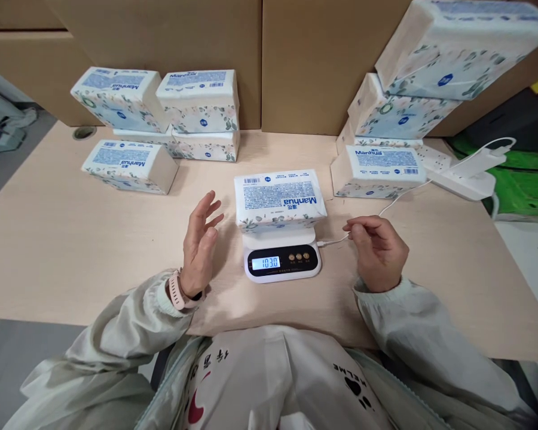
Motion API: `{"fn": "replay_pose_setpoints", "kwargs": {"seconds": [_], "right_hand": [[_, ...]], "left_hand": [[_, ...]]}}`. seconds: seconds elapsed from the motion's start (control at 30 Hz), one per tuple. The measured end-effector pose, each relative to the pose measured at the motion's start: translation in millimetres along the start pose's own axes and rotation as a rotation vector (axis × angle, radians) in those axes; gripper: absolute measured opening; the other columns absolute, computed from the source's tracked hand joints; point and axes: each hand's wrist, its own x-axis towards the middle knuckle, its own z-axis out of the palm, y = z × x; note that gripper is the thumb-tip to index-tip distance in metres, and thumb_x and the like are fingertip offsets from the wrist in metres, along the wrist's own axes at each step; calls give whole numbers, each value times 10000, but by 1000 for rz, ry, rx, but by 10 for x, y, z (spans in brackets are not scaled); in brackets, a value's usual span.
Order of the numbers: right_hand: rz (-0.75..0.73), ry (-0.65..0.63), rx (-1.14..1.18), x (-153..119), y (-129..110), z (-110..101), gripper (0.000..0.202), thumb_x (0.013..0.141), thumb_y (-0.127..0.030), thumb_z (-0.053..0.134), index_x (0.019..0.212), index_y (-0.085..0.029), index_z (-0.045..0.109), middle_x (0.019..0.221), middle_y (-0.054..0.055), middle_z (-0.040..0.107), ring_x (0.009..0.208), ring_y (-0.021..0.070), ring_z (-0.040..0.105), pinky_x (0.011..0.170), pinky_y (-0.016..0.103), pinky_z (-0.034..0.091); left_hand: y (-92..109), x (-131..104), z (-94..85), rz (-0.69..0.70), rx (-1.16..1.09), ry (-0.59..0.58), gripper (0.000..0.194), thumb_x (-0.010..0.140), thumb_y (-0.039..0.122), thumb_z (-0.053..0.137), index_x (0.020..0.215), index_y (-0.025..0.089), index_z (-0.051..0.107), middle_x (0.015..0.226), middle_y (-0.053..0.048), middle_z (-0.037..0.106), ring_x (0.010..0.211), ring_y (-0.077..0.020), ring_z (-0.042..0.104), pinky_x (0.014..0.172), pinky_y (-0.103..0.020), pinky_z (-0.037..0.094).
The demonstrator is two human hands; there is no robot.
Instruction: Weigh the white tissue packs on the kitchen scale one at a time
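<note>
Tissue pack (280,200), white with blue "Manhua" print, lies flat on the weighing plate of a digital scale (251,275), mid-table, between the two hands. Scale's display (266,263) is lit, digits 1-0-3-0, decimal point too small to tell; three round buttons (299,257) sit to its right. Left hand (198,245): empty, fingers loosely spread, thumb apart, just beside the pack's left side, no contact. Pink-banded watch (178,291) on that wrist. Right hand (380,251): right of the scale, fingers curled, thumb and forefinger close together, over the white cable (335,241); can't tell whether they pinch it. Cable plugs into the scale's right side, passes behind the hand and runs on toward a white power strip (464,176) at back right. Back left: two tissue packs (197,101) side by side on two more, plus a single pack (128,164) in front. Back right: stack of packs (406,113), with another pack (379,170) just in front, near the power strip. Cardboard boxes (309,65) stand behind the light wood table (94,251). Pale sleeves (130,316) on both arms.
</note>
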Motion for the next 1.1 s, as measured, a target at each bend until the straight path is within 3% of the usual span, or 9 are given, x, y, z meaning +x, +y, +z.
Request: {"fn": "replay_pose_setpoints", "kwargs": {"seconds": [0.43,0.63,0.77,0.87,0.97,1.03,1.1], "right_hand": [[-24,1,-33,14,-39,19,150,1008,-376,689,1033,-253,771,904,47,786,810,208,733,757,393,567],[-26,-27,4,33,-110,-3,141,1016,-368,700,1017,-261,792,915,39,792,821,192,737,780,367,578],[135,-161,176,176,-188,24,260,1011,-471,714,1164,-279,800,1150,61,831,1020,219,792,950,401,639],[222,-336,295,288,-220,132,466,1024,-582,658,1411,-325,705,1485,57,728,1363,269,705,1213,527,558],[205,-531,303,324,-221,269,707,1015,-666,618,1647,-395,458,1743,6,468,1629,282,450,1364,605,367],[139,-558,276,339,-225,300,846,989,-700,633,1714,-398,319,1802,-2,354,1688,292,336,1394,615,294],[62,-465,236,402,-247,231,900,976,-717,639,1728,-363,293,1799,24,364,1693,308,323,1394,595,307]], "left_hand": [[21,9,5,-20,6,12,555,1043,554,601,1555,340,588,1685,-93,504,1478,-354,571,1148,-553,577],[44,13,10,2,-21,39,306,1053,468,632,1240,263,761,1479,-104,680,1411,-293,630,1120,-467,583],[87,55,13,-15,-90,82,300,1063,466,619,1156,248,803,1328,-99,757,1324,-283,688,1098,-455,600],[195,117,20,-78,-104,-32,419,1092,508,554,1345,260,777,1487,-86,704,1470,-310,610,1273,-545,482],[357,212,63,-132,-107,-241,535,1087,556,548,1539,290,653,1660,-46,554,1617,-321,445,1389,-574,321],[465,315,150,-117,-108,-310,596,1060,583,591,1591,312,597,1710,-22,485,1657,-330,369,1405,-574,287],[550,469,326,-55,-117,-347,628,1040,611,613,1602,332,581,1721,4,466,1662,-337,355,1395,-589,307]]}}
